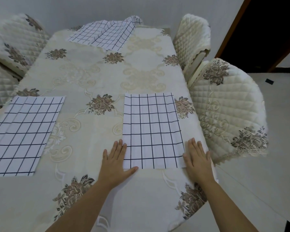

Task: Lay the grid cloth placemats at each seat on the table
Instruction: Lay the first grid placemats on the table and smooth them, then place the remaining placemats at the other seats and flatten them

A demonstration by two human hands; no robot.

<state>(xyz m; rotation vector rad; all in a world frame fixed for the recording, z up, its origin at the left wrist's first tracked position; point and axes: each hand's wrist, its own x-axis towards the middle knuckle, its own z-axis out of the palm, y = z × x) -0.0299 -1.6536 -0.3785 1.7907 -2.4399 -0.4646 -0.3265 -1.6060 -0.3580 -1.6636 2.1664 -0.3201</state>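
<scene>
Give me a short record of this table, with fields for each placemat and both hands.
right placemat: flat, beside the quilted chair
left placemat: flat, at the left edge
far grid cloths: rumpled, at the far end
left hand: flat, fingers straight, at the right placemat's near-left corner
right hand: flat, fingers straight, at its near-right corner
surface: floral tablecloth

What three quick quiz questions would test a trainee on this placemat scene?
1. True or false: the left hand and right hand lie flat at the right mat's near corners.
2. The far cloth is: A flat, B rumpled, C rolled up.
3. Which flat mat does no hand touch?
Key: 1 true; 2 B; 3 the left mat.
</scene>
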